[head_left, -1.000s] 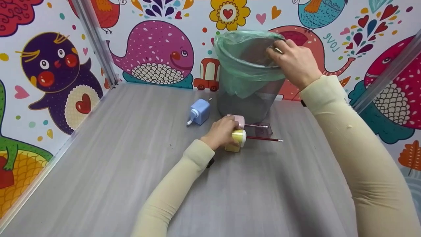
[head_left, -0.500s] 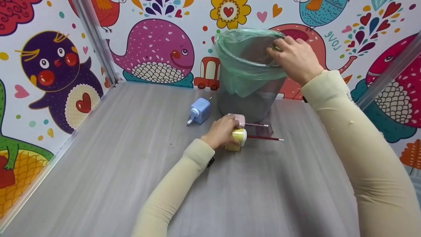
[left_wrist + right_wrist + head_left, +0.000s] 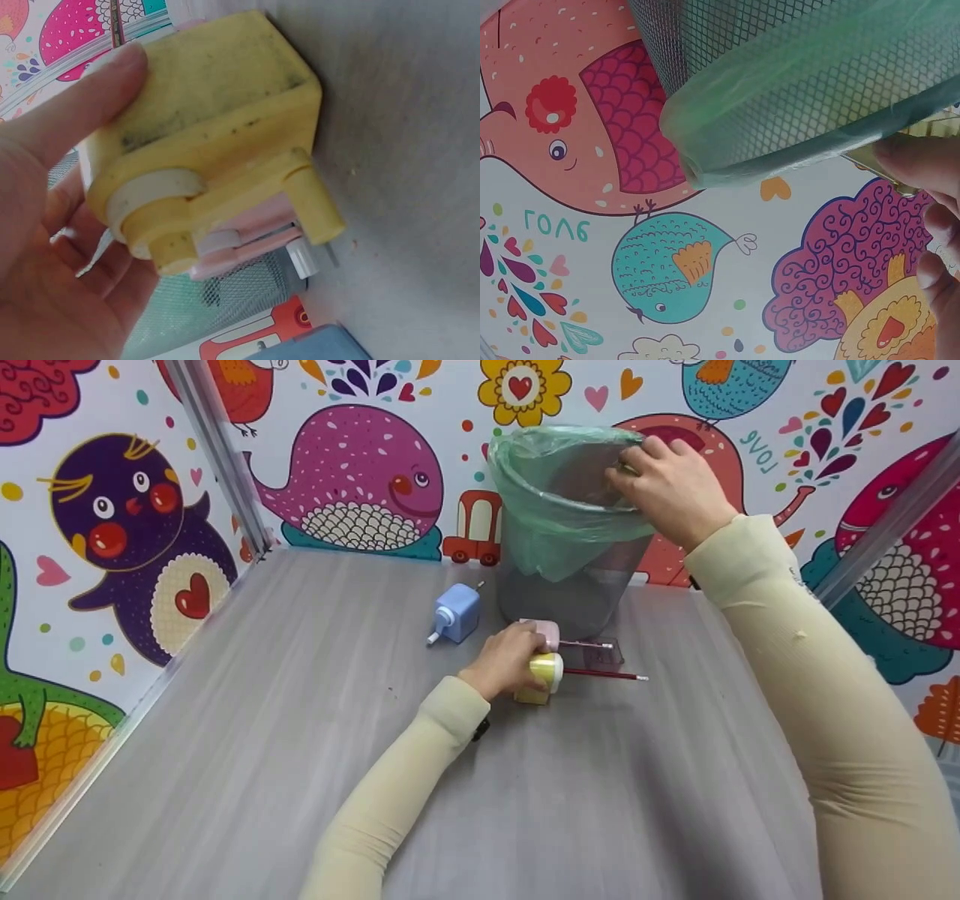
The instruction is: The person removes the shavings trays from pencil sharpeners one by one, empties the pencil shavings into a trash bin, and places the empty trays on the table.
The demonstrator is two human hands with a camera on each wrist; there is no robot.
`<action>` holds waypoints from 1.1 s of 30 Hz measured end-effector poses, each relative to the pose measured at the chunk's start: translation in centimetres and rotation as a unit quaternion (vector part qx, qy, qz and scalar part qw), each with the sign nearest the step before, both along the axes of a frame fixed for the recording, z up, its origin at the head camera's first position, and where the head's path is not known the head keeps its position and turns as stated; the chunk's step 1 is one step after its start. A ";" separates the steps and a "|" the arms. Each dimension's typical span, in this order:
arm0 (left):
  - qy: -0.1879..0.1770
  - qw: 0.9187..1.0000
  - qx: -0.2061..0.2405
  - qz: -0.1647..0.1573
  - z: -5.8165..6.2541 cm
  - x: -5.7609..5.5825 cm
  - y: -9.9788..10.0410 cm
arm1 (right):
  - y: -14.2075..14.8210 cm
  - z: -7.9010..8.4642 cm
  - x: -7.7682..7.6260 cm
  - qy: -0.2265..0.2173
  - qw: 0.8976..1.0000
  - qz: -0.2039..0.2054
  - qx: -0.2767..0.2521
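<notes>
My left hand [image 3: 504, 661] grips a yellow crank pencil sharpener [image 3: 217, 97] on the table, thumb on one side and fingers on the other. A dark red pencil [image 3: 604, 675] sticks out of it to the right. Just behind stands a pink sharpener [image 3: 551, 634] with a pencil [image 3: 585, 644] in it. My right hand [image 3: 675, 487] pinches a clear yellow piece [image 3: 866, 159], like a shavings drawer, at the right rim of the mesh bin [image 3: 562, 604]. Fingers and the bin's rim hide most of that piece. A green bag [image 3: 559, 544] lines the bin.
A blue crank sharpener [image 3: 456, 613] stands left of the bin. Beside the pink sharpener lies a clear pinkish drawer [image 3: 604, 654], close to the bin's foot. Patterned panels [image 3: 360, 472] close off the back and sides of the grey table [image 3: 315, 720].
My right hand has shifted very slightly at the bin's rim, still with the clear yellow piece. My left hand and the yellow sharpener stay in place.
</notes>
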State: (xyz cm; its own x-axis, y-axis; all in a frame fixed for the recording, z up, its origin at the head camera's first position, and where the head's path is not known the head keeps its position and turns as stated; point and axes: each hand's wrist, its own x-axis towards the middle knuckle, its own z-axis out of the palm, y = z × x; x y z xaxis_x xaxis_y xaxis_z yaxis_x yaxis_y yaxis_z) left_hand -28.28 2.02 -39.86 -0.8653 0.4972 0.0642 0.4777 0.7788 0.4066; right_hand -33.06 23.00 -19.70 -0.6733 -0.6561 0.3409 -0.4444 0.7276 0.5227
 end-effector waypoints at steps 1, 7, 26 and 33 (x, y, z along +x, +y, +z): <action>-0.001 1.000 0.001 0.000 0.0 0.0 0.0 | -0.1 0.0 0.0 0.001 1.000 -0.004 0.003; -0.001 1.000 -0.001 0.001 0.0 0.0 0.1 | -0.2 -0.1 0.1 0.003 1.000 -0.021 0.020; -0.002 1.000 0.005 -0.001 -0.2 0.0 0.2 | 0.2 -1.2 0.4 0.062 0.981 -0.037 -0.182; -0.007 1.000 0.004 -0.003 0.0 -0.1 -0.1 | 0.5 -2.5 1.7 0.081 0.933 -0.028 -0.349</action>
State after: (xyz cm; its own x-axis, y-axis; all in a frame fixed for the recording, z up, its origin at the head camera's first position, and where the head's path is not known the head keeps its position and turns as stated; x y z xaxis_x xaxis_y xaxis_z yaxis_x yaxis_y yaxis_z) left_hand -28.34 1.94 -39.91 -0.8629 0.5021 0.0563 0.4767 0.7721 0.4201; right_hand -31.38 23.48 -22.25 -0.6019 -0.2013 0.7728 -0.3516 0.9357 -0.0301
